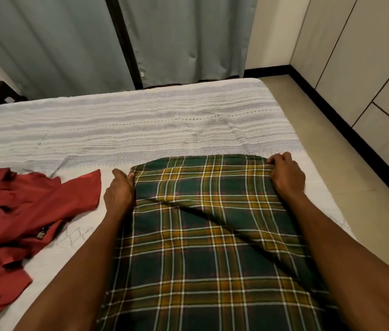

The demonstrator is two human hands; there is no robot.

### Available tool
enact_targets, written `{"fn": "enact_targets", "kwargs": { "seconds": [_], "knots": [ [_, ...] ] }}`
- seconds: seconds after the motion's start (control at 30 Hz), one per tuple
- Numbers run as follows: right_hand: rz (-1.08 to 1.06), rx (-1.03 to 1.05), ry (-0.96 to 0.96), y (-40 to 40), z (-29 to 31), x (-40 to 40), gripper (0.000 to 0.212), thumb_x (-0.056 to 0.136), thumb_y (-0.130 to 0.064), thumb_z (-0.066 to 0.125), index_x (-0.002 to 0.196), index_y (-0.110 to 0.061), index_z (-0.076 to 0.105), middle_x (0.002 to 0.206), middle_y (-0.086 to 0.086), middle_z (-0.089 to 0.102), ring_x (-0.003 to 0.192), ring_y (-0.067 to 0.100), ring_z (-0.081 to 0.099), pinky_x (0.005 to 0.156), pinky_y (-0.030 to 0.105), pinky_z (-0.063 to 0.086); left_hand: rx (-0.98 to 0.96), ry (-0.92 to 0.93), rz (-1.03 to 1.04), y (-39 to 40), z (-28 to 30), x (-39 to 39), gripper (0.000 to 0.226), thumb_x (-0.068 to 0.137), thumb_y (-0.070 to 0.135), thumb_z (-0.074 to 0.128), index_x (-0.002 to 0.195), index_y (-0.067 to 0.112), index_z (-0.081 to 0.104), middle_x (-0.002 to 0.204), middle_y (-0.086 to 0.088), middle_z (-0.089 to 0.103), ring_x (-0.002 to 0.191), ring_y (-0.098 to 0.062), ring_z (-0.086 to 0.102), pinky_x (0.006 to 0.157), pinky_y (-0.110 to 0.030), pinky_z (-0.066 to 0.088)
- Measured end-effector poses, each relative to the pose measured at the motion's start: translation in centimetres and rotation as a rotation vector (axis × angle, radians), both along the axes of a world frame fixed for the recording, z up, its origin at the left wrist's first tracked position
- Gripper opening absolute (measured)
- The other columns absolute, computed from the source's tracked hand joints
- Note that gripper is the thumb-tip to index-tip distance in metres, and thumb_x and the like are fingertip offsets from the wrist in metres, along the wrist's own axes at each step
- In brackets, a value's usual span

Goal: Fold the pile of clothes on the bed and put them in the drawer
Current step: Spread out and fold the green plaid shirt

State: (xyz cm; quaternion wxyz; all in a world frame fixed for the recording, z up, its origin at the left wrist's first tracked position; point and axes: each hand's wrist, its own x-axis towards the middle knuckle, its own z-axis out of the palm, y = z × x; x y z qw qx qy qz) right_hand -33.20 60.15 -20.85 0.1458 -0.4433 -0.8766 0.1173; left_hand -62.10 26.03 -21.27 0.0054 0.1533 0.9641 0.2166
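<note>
Both bare forearms reach in from the lower edge toward twelve o'clock, flanking the green plaid cloth (212, 247), which spreads between them across the near part of the bed (141, 120). At nine o'clock from that cloth, apart from it, a crumpled red shirt (21, 211) lies on the white patterned bedspread, its buttons showing at the lower left; nothing rests on the plaid cloth itself. Grey-green curtains (69, 44) hang behind the bed at twelve o'clock, pale cabinet doors (368, 68) stand at two o'clock, and a strip of beige floor (332, 151) runs along the bed's right side. Left hand (119, 194) sits at the cloth's far left corner, thumb and fingers pinching the edge. Right hand (286, 173) is at the far right corner, fingers curled over the hem and gripping it. Held well apart, the hands keep the far edge fairly straight. Dark green crossed with yellow and white lines, the cloth lies mostly flat, with one diagonal fold running from its centre toward the right forearm.
</note>
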Motion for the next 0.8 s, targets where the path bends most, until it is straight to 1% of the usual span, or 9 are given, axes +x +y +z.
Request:
{"fn": "enact_targets", "kwargs": {
  "seconds": [0.13,0.2,0.27,0.4,0.5,0.57,0.67,0.73,0.8],
  "knots": [
    [-0.041,-0.063,0.066,-0.7,1.0,0.1,0.026,0.105,-0.027,0.044,0.126,-0.024,0.058,0.138,0.012,0.049,0.116,0.036,0.051,0.096,0.049,0.046,0.067,-0.089,0.034,0.0,1.0,0.2,0.045,0.103,0.051,0.035,0.115,0.008,0.039,0.114,-0.024,0.063,0.101,-0.045,0.06,0.079,-0.047,0.044],
    [-0.078,-0.046,0.063,-1.8,1.8,0.4,0.036,0.105,-0.03,0.042,0.14,-0.023,0.048,0.147,0.014,0.041,0.123,0.04,0.048,0.101,0.052,0.042,0.097,-0.1,0.058,-0.2,1.8,1.1,0.052,0.103,0.053,0.033,0.121,0.005,0.041,0.118,-0.025,0.061,0.105,-0.046,0.059,0.082,-0.048,0.044],
    [-0.179,-0.151,0.012,-2.6,2.5,1.5,0.048,0.102,-0.034,0.047,0.146,-0.017,0.037,0.147,0.02,0.041,0.124,0.043,0.049,0.101,0.052,0.043,0.018,-0.089,0.051,-0.8,2.4,2.1,0.056,0.103,0.052,0.029,0.12,0.001,0.043,0.118,-0.027,0.061,0.106,-0.047,0.058,0.084,-0.05,0.045],
    [-0.261,-0.381,-0.131,-3.1,2.4,4.5,0.051,0.097,-0.053,0.047,0.124,-0.011,0.052,0.124,0.017,0.062,0.108,0.039,0.062,0.094,0.048,0.05,-0.124,-0.109,0.077,-1.8,2.9,5.1,0.054,0.104,0.05,0.03,0.121,0.001,0.044,0.119,-0.027,0.061,0.108,-0.047,0.059,0.089,-0.052,0.046],
    [-0.198,-0.349,-0.213,-4.6,2.6,5.5,0.037,0.102,-0.039,0.043,0.127,-0.011,0.048,0.123,0.017,0.063,0.107,0.039,0.062,0.093,0.048,0.05,-0.162,-0.186,0.162,-2.4,3.1,8.3,0.042,0.107,0.04,0.031,0.126,0.005,0.043,0.124,-0.023,0.061,0.109,-0.043,0.06,0.092,-0.051,0.046],
    [-0.158,-0.3,-0.165,-5.1,3.0,5.8,0.036,0.102,-0.026,0.043,0.133,-0.01,0.038,0.124,0.02,0.062,0.108,0.041,0.062,0.092,0.049,0.048,-0.135,-0.193,0.118,-3.0,3.2,9.1,0.035,0.108,0.036,0.029,0.125,0.007,0.041,0.123,-0.021,0.062,0.106,-0.041,0.062,0.088,-0.05,0.047],
    [-0.118,-0.3,-0.091,-4.3,3.6,6.4,0.036,0.103,-0.024,0.039,0.137,-0.014,0.031,0.13,0.022,0.059,0.111,0.042,0.059,0.094,0.05,0.047,-0.077,-0.2,0.02,-4.1,3.7,8.4,0.031,0.108,0.038,0.03,0.119,0.011,0.04,0.118,-0.022,0.063,0.099,-0.04,0.062,0.082,-0.049,0.047],
    [-0.116,-0.338,-0.031,-3.9,3.6,5.8,0.04,0.105,-0.026,0.039,0.144,-0.019,0.029,0.143,0.02,0.051,0.121,0.041,0.054,0.101,0.052,0.043,-0.012,-0.213,0.058,-4.4,3.9,7.5,0.033,0.107,0.037,0.035,0.126,0.011,0.041,0.126,-0.022,0.059,0.107,-0.039,0.059,0.087,-0.051,0.047],
    [-0.103,-0.267,-0.027,-5.3,4.0,6.8,0.049,0.106,-0.029,0.043,0.151,-0.019,0.026,0.152,0.017,0.04,0.132,0.039,0.045,0.108,0.052,0.037,-0.058,-0.105,0.046,-4.3,4.3,8.9,0.041,0.106,0.035,0.039,0.138,0.01,0.04,0.139,-0.021,0.05,0.122,-0.041,0.05,0.1,-0.053,0.043]
  ]
}}
